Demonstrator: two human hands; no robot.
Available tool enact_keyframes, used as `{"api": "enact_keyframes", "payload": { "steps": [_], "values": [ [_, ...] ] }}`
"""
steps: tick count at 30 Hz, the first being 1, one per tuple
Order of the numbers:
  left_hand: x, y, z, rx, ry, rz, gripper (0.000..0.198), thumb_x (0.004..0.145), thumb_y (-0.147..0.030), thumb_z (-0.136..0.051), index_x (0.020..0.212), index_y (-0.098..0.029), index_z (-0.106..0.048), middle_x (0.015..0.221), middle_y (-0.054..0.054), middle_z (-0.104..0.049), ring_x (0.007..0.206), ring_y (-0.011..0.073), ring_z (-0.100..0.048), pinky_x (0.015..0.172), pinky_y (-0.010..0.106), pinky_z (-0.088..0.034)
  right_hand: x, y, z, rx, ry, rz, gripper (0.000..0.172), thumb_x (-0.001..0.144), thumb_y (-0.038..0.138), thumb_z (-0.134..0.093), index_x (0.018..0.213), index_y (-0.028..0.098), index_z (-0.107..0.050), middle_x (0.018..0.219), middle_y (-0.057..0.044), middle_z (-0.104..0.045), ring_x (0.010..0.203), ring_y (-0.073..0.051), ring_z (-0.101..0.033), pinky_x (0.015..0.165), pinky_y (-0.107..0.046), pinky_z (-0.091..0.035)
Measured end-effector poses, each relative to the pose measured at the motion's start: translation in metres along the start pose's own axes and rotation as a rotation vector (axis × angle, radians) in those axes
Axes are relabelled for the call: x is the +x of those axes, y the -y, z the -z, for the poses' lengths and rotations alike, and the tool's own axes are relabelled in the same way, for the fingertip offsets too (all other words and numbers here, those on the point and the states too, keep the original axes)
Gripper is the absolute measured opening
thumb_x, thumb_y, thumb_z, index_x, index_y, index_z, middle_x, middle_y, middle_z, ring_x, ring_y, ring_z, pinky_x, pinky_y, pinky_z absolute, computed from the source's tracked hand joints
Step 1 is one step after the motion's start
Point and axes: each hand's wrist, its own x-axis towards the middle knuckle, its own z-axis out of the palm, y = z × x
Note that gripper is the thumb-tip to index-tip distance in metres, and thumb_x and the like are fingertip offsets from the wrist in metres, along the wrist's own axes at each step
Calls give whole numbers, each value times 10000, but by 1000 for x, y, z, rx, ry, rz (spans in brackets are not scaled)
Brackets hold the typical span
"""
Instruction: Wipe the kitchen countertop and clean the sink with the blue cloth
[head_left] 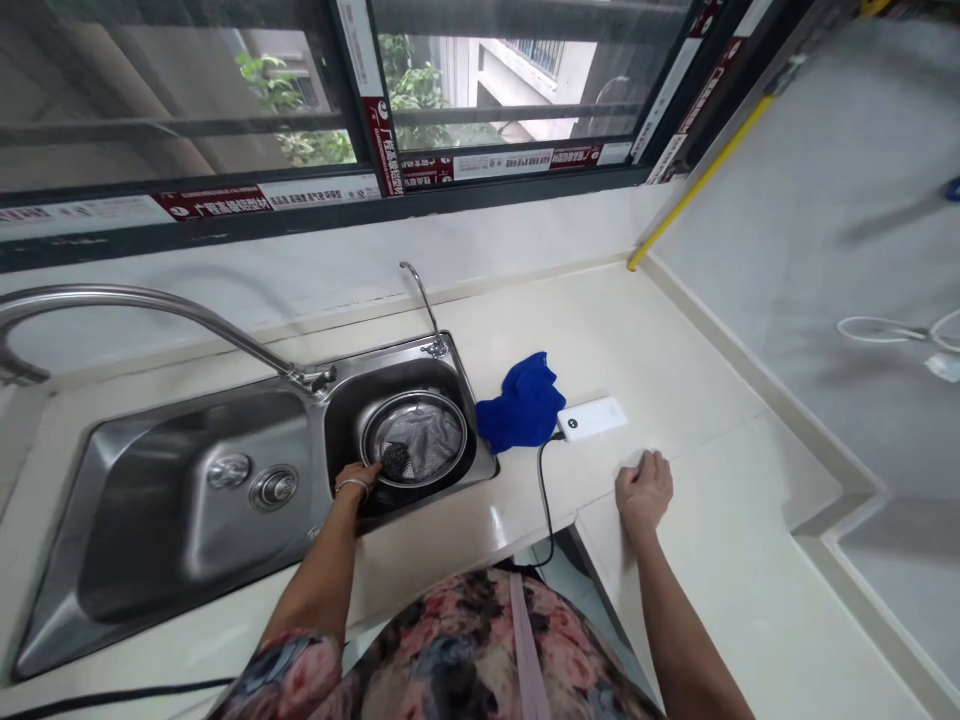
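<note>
A round steel basin sits in the right-hand sink bowl. My left hand, with a bracelet at the wrist, is closed on its left rim. Inside the basin lie a dark scrubbing ball, close to my fingertips, and a crumpled grey sheet whose material I cannot make out. My right hand rests on the countertop as a loose fist, with nothing visible in it. Nearest to it is a white power bank with a black cable. Between that and the sink lies a blue cloth.
The left sink bowl has a drain and a large curved faucet over it. A thin small tap stands behind the right bowl. The cable hangs over the counter's front edge. A yellow pipe runs up the right wall.
</note>
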Motion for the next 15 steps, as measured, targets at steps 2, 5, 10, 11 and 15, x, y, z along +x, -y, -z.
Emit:
{"api": "enact_keyframes", "payload": {
  "steps": [2, 5, 10, 11, 15],
  "values": [
    [-9, -2, 3, -50, -24, -24, 430, 953, -568, -638, 1038, -153, -711, 1000, 75, -752, 976, 229, -719, 945, 430, -553, -1, 0, -1, 5, -9, -17, 534, 894, 230, -423, 1354, 52, -628, 1402, -262, -609, 1364, -389, -523, 1091, -606, -454],
    [-22, -3, 8, -129, -56, -53, 425, 965, -544, -602, 1071, -149, -716, 924, 74, -755, 864, 213, -725, 854, 383, -572, -2, 1, -2, 20, -16, -21, 536, 889, 224, -437, 1352, 31, -625, 1404, -271, -605, 1381, -389, -509, 1108, -603, -447],
    [-41, 5, 26, -200, -115, -28, 322, 927, -426, -565, 1015, -180, -754, 700, 36, -705, 746, 235, -712, 763, 364, -560, -1, 4, -2, 38, -13, -23, 540, 895, 224, -432, 1369, 37, -611, 1418, -278, -598, 1398, -400, -502, 1113, -635, -437],
    [-45, 8, 31, -204, -134, -21, 318, 906, -424, -568, 992, -186, -762, 665, 33, -690, 768, 257, -715, 764, 371, -553, 0, 4, -1, 48, -12, -31, 534, 901, 226, -425, 1366, 40, -612, 1413, -279, -601, 1395, -402, -507, 1112, -645, -435],
    [-64, 22, 50, -223, -226, 3, 320, 840, -449, -574, 892, -196, -762, 647, 66, -685, 893, 328, -712, 776, 384, -533, 5, 6, 19, 205, 81, -60, 530, 939, 257, -360, 1363, 50, -603, 1321, -283, -642, 1325, -397, -567, 1116, -655, -435]
  ]
}}
